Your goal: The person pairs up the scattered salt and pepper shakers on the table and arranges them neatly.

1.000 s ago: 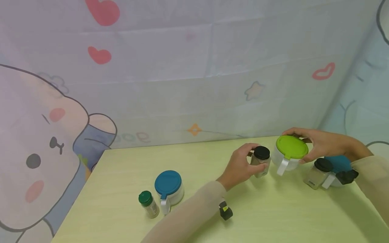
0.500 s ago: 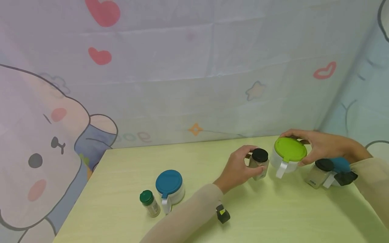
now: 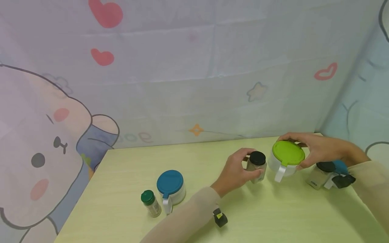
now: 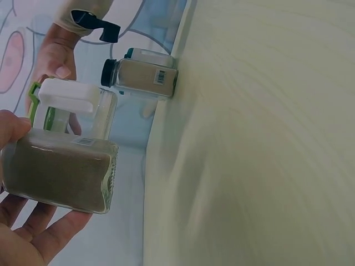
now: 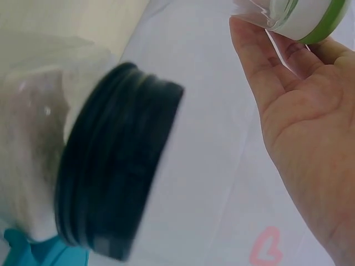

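Note:
My left hand (image 3: 234,172) grips a square glass spice jar (image 3: 254,166) with a black lid, thumb on the near side. In the left wrist view this jar (image 4: 61,172) holds a greyish-brown powder, and its base looks raised off the table. Just to its right, my right hand (image 3: 323,147) holds a white seasoning pot (image 3: 288,153) with a lime-green lid by its side; its white handle points towards me. The pot also appears lifted. Under the right forearm stands a second black-lidded jar (image 3: 319,176) of paler powder, partly hiding a blue-lidded pot (image 3: 340,167).
On the left of the pale yellow table (image 3: 121,175) stand a white pot with a blue lid (image 3: 171,184) and a small green-capped shaker (image 3: 151,204), side by side. A printed cloth (image 3: 182,84) hangs behind the table's back edge.
Both hands have moved slightly left and nearer to me, carrying the black-lidded jar and the green-lidded pot along. The other containers keep their places.

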Action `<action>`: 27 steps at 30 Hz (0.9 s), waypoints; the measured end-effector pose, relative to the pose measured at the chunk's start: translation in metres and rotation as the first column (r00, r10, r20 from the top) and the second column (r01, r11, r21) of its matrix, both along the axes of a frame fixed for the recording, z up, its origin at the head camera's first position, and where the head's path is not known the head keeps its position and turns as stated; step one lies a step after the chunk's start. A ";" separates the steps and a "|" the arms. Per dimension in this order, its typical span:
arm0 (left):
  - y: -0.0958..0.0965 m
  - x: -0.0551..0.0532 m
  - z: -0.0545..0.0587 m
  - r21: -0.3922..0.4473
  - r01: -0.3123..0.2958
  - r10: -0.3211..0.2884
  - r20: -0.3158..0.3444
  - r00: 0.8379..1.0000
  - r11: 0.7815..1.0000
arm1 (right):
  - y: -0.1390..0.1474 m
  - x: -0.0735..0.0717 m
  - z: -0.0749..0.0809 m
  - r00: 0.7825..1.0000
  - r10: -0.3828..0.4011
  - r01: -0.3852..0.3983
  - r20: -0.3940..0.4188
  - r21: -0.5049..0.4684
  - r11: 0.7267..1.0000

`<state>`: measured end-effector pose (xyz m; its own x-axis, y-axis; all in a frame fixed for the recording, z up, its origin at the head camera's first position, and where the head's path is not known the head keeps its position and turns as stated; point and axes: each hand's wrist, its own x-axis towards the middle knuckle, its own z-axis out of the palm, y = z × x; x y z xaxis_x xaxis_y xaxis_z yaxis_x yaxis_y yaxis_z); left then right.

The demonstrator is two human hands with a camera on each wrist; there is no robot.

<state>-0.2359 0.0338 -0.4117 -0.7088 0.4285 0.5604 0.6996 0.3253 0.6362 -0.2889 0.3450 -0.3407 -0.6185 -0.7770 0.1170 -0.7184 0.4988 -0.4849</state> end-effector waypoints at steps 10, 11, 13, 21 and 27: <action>-0.012 0.007 -0.002 0.025 -0.005 0.005 0.013 1.000 1.000 | -0.009 -0.001 -0.003 0.999 0.023 -0.023 0.045 -0.007 1.000; -0.013 0.008 -0.001 0.027 -0.003 0.003 0.018 1.000 1.000 | -0.011 -0.002 -0.003 0.998 0.026 -0.026 0.048 -0.008 1.000; -0.015 0.009 -0.001 0.032 0.000 -0.001 0.032 0.999 1.000 | -0.013 -0.002 -0.004 0.998 0.031 -0.030 0.055 -0.011 0.999; -0.024 0.014 -0.002 0.041 -0.002 0.000 0.042 0.999 0.999 | -0.024 -0.002 -0.006 0.996 0.059 -0.058 0.071 -0.016 0.998; -0.030 0.019 -0.004 0.036 -0.006 0.004 0.070 0.998 0.999 | -0.032 -0.002 -0.008 0.994 0.077 -0.076 0.080 -0.023 0.997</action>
